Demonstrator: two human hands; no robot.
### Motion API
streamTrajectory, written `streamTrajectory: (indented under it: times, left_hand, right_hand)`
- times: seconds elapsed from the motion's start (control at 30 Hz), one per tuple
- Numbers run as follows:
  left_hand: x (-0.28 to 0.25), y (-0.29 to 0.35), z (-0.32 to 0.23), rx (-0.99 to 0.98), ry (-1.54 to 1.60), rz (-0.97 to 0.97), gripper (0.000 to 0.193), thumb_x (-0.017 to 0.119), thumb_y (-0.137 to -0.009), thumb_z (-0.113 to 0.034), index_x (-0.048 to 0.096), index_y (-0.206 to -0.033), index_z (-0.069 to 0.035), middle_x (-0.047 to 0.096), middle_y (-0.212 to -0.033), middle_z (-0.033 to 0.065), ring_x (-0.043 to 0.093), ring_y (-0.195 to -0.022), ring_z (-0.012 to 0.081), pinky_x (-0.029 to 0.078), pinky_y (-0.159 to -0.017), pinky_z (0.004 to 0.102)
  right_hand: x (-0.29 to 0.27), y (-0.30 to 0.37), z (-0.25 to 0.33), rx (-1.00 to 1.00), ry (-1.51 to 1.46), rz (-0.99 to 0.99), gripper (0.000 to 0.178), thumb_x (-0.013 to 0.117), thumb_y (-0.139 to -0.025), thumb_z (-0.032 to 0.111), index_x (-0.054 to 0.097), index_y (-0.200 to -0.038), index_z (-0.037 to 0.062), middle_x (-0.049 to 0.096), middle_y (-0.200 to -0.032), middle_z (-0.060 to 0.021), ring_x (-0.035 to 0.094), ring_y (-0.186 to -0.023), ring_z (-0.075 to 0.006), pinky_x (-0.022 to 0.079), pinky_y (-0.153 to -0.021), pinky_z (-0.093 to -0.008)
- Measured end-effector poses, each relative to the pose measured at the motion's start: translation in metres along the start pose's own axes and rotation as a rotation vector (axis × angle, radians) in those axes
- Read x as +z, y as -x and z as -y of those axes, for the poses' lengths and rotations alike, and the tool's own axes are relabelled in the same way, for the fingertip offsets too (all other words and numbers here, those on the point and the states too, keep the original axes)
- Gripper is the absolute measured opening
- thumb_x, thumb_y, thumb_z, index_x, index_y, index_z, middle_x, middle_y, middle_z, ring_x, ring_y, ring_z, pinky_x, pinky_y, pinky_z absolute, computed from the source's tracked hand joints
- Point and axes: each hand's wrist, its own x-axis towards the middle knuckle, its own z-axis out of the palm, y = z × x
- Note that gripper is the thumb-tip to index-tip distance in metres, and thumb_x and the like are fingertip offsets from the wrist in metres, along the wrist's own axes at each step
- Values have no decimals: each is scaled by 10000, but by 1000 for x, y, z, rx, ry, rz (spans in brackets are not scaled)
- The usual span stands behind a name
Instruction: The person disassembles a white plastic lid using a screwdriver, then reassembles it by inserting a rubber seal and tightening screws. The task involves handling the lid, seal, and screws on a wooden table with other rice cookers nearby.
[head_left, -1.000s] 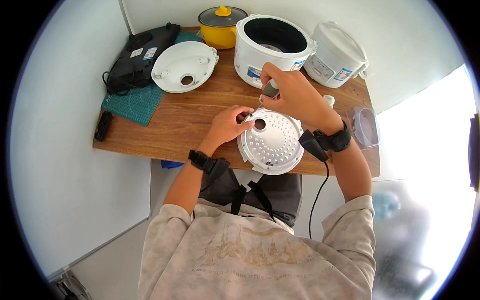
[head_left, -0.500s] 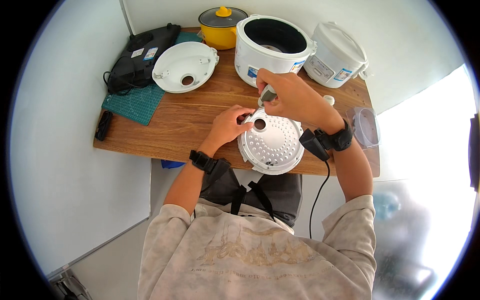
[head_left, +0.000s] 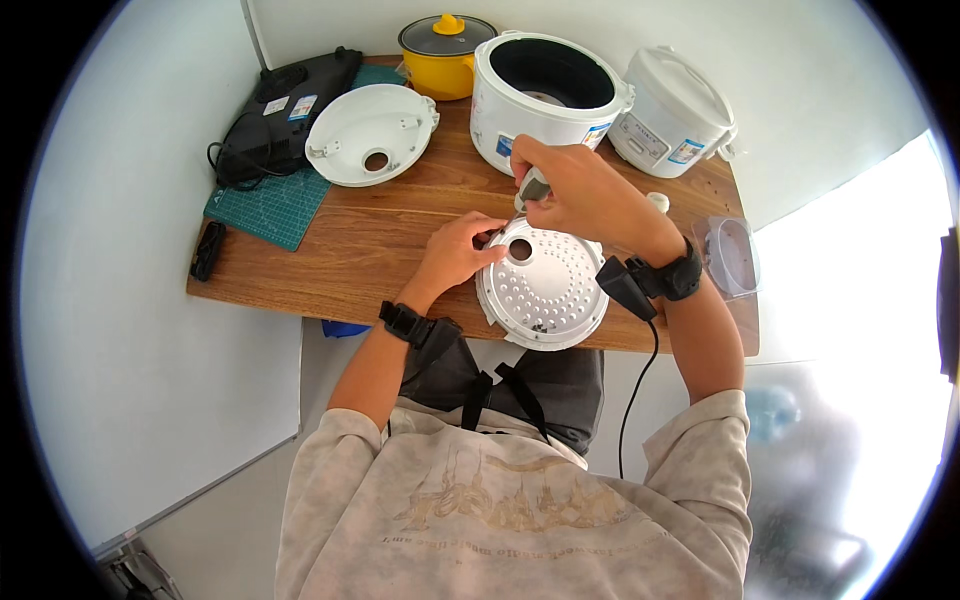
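Note:
A round white rice cooker lid plate (head_left: 550, 300), studded with small bumps and with one dark round hole near its far left, lies at the table's front edge. My left hand (head_left: 462, 250) is closed on its far-left rim, thumb beside the hole. Above that same rim, my right hand (head_left: 585, 195) grips a screwdriver (head_left: 533, 186) by its grey-and-white handle. The shaft slants down toward my left fingertips; its tip and whatever it touches are hidden there.
Behind stand an open white rice cooker (head_left: 540, 120), a closed rice cooker (head_left: 670, 115) and a yellow pot (head_left: 440, 70). Left are a white lid shell (head_left: 350, 145), a black appliance (head_left: 290, 110), a green cutting mat (head_left: 275, 215) and a black object (head_left: 207, 252). A clear container (head_left: 733, 255) sits right.
The screwdriver handle and my right hand have shifted very slightly. My left hand stays on the plate's rim, and the plate lies almost exactly where it was.

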Motion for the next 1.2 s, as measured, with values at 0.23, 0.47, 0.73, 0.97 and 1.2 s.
streamTrajectory:
  times: [0.23, 0.47, 0.73, 0.97, 1.2]
  left_hand:
    - [0, -1, -3, 9, 6, 2, 440, 800, -827, -239, 693, -1205, -42, 687, -1075, 54, 654, -867, 181, 534, -791, 303]
    - [1, 1, -8, -27, -12, -11, 483, 780, -830, -295, 674, -1253, -87, 688, -1092, 60, 687, -928, 208, 544, -819, 337]
    - [10, 7, -8, -12, -106, -49, 563, 745, -851, -239, 573, -1371, -109, 667, -1138, 73, 654, -1028, 248, 530, -878, 375]
    - [19, 12, -5, 92, -108, -118, 572, 713, -875, -173, 490, -1392, -65, 634, -1173, 131, 603, -1105, 314, 495, -936, 412]
    - [20, 11, -6, 118, -106, -121, 558, 713, -871, -143, 487, -1367, -25, 625, -1163, 155, 588, -1108, 332, 479, -957, 419]
  right_hand:
    - [5, -4, -10, -102, 42, -143, 275, 666, -816, 56, 501, -1035, 42, 645, -826, -178, 630, -709, -335, 510, -693, -381]
    - [-7, -11, -5, -154, 10, -15, 241, 671, -876, 47, 564, -1092, 27, 676, -876, -191, 679, -801, -352, 520, -714, -388]
    - [-6, -17, -5, -176, 103, -32, 228, 714, -853, 66, 590, -1039, 22, 676, -817, -199, 671, -767, -378, 510, -676, -396]
    - [-6, -16, -3, -43, 217, -48, 283, 732, -866, 182, 587, -1025, -1, 662, -792, -230, 643, -718, -408, 506, -654, -431]
    - [9, -17, 0, 45, 432, -172, 317, 673, -879, 285, 580, -971, -4, 649, -687, -215, 650, -692, -439, 516, -616, -483]
